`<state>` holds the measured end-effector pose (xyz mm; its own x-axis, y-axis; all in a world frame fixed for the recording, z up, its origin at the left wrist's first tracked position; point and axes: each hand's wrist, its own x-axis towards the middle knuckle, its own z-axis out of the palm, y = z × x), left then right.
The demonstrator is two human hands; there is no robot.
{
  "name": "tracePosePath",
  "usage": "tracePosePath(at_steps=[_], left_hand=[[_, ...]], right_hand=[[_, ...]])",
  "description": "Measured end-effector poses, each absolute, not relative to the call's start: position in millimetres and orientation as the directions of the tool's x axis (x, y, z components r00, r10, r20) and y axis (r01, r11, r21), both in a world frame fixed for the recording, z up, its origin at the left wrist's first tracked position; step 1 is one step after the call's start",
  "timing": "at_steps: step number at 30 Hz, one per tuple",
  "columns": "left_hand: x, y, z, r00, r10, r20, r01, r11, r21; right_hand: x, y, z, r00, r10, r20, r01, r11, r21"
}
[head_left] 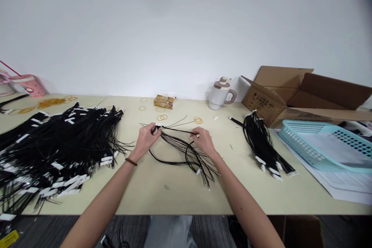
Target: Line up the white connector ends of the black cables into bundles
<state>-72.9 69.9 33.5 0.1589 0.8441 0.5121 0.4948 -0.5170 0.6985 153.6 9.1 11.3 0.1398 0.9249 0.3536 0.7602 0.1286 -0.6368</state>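
A loose bundle of thin black cables (177,145) fans out on the table in front of me. My left hand (147,137) is closed around its upper left end, where a white tag or connector shows at the fingertips. My right hand (202,139) pinches one strand of the same bundle, drawn nearly straight between the two hands. Loose cable ends spread toward the lower right, with a small white label (198,171) among them. Exactly how the left fingers sit on the cable ends is hidden.
A big heap of black cables with white labels (64,139) covers the left side. Rubber bands (198,120) and a small yellow box (164,102) lie behind my hands. On the right are a cable bundle (258,143), a tumbler (219,95), a cardboard box (261,102) and a turquoise basket (293,155).
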Motion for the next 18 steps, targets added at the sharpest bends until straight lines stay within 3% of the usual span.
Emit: tracePosePath(at_steps=[4,8,12,18], left_hand=[[-78.1,73.1,37.4,0.098,0.875,0.474,0.395,-0.472,0.788],[-79.8,75.4,34.4,0.082,0.939,0.334,0.226,-0.344,0.912],[-81.0,80.9,29.9,0.216,0.971,0.107,0.009,-0.112,0.994],[-87.5,89.4,28.5,0.398,0.915,-0.065,-0.193,0.153,0.969]], right_hand=[[156.8,10.0,14.2,0.169,0.921,0.351,0.735,0.119,-0.667],[158.0,10.2,11.1,0.191,0.939,0.286,0.663,0.091,-0.743],[156.7,9.1,7.0,0.175,0.971,0.162,0.543,0.042,-0.839],[154.1,11.4,7.4,0.134,0.987,0.087,0.361,0.033,-0.932]])
